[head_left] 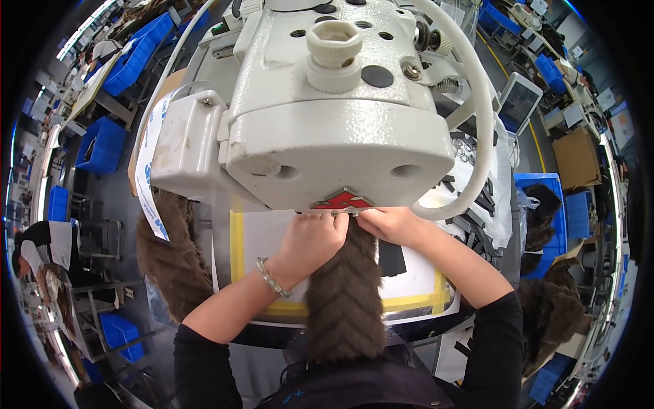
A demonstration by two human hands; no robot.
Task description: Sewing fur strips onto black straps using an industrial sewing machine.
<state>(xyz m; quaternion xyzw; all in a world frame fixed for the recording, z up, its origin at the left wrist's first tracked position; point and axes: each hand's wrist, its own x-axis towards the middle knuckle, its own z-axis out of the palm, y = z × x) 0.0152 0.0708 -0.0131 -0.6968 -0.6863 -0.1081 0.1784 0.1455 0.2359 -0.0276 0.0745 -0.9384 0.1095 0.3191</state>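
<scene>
A white industrial machine head (334, 136) fills the upper middle and hides part of both hands' fingertips. My left hand (315, 238), with a beaded bracelet at the wrist, is closed on the top end of a long brown fur strip (344, 300) just below the machine. My right hand (385, 225) pinches the same strip from the right, close beside the left. The strip hangs toward my lap over a white board (266, 232) edged with yellow tape (237, 255). A black flat piece (393, 259) lies under my right forearm.
Brown fur (170, 259) lies at left, more fur (555, 307) at right. Black strips (480, 232) and metal rings (464, 150) cover the table's right side, beside a blue bin (558, 245). A co-worker (41, 252) is at far left, among benches and crates (99, 143).
</scene>
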